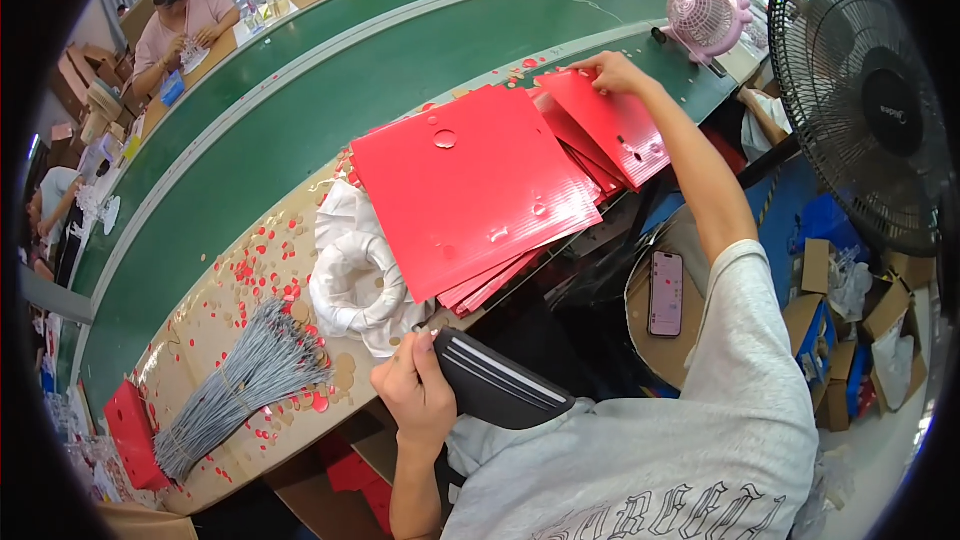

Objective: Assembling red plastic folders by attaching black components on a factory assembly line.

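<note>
My right hand reaches to the far right, its fingers closed on the upper edge of a red corrugated plastic sheet. That sheet tilts up over other red sheets. To its left lies a larger stack of red sheets, with round marks on the top one. My left hand is near my body, thumb and fingers curled together; what is in them, if anything, I cannot make out. Beside it, in front of my shirt, is a flat black object with pale slots. A bunched white cloth ring lies by the stack.
A bundle of grey wire ties lies at left among scattered red and brown discs. A green conveyor belt curves behind. At right stand a pink fan, a large black fan, and a phone. Another person works across.
</note>
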